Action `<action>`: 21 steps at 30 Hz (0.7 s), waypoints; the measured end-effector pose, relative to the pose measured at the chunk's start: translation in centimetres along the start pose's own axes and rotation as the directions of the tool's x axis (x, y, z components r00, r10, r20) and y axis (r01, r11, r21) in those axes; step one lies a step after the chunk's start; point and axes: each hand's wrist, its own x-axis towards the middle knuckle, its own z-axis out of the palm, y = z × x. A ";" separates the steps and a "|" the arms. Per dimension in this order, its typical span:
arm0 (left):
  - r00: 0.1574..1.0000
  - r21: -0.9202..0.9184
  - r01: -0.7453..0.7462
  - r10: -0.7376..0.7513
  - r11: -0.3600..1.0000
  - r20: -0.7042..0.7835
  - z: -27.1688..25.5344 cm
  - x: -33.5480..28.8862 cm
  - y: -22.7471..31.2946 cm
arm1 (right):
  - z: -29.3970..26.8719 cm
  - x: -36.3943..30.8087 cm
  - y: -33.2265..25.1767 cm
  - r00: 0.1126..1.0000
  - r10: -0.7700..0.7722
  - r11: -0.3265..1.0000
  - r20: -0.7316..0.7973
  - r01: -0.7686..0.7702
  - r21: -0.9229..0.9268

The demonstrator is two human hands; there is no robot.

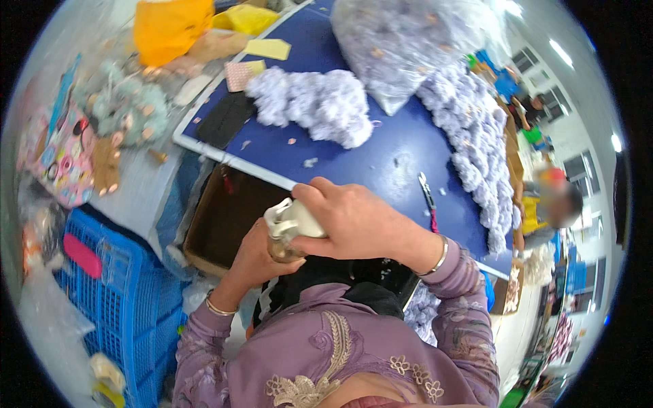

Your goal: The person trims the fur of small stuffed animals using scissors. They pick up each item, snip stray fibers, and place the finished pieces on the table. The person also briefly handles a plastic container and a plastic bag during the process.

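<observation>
The left hand (pixel 255 262) grips the lower part of a bottle (pixel 279 252) with a cream top (pixel 307 221), and the right hand (pixel 360 221) clasps that top. On the blue table (pixel 401 160) lie fluffy lavender pieces (pixel 316 105), a bulging clear bag (pixel 408 41) and a small tool (pixel 428 194) (its handle (pixel 434 220) is red). A blue crate (pixel 112 289) stands to the left.

Smooth plastic handheld piece (pixel 307 221), glossy tabletop (pixel 398 156), fluffy bundle (pixel 313 105)
</observation>
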 end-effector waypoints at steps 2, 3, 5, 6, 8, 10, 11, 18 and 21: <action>0.998 -0.053 -0.029 0.032 0.998 0.047 -0.6 -0.3 -0.1 | -0.7 0.3 -0.2 0.993 -0.096 0.995 0.071 0.094 0.034; 0.996 -0.078 -0.047 0.053 0.996 0.070 -0.8 -0.5 0.0 | -0.9 0.6 -0.1 0.979 -0.181 0.982 0.092 0.175 0.072; 0.996 -0.152 -0.054 0.063 0.987 0.057 -1.1 -0.9 0.2 | -1.7 1.1 -0.2 0.941 -0.294 0.955 0.165 0.283 0.086; 0.997 -0.145 -0.051 0.059 0.988 0.050 -1.1 -1.0 -0.3 | -2.3 1.2 -0.4 0.920 -0.325 0.946 0.218 0.319 0.065; 0.998 -0.122 0.018 -0.010 0.992 0.065 -1.5 -0.8 1.8 | -3.0 1.3 -0.4 0.895 -0.348 0.938 0.281 0.334 0.096; 0.998 -0.100 -0.036 0.041 0.994 0.050 -1.5 -0.8 0.2 | -3.1 1.0 -0.4 0.953 -0.233 0.972 0.195 0.222 0.081; 0.997 -0.087 -0.064 0.068 0.994 0.041 -1.7 -0.7 -0.2 | -3.2 1.0 -0.5 0.973 -0.176 0.983 0.150 0.166 0.076; 0.988 0.016 -0.149 0.149 0.989 0.030 -1.6 -0.8 -0.5 | -3.2 2.5 -1.2 0.924 0.045 0.999 0.381 -0.036 -0.030; 0.986 0.034 -0.161 0.159 0.986 0.046 -1.7 -0.7 0.1 | -2.8 1.7 -0.9 0.974 -0.163 0.985 0.159 0.169 -0.030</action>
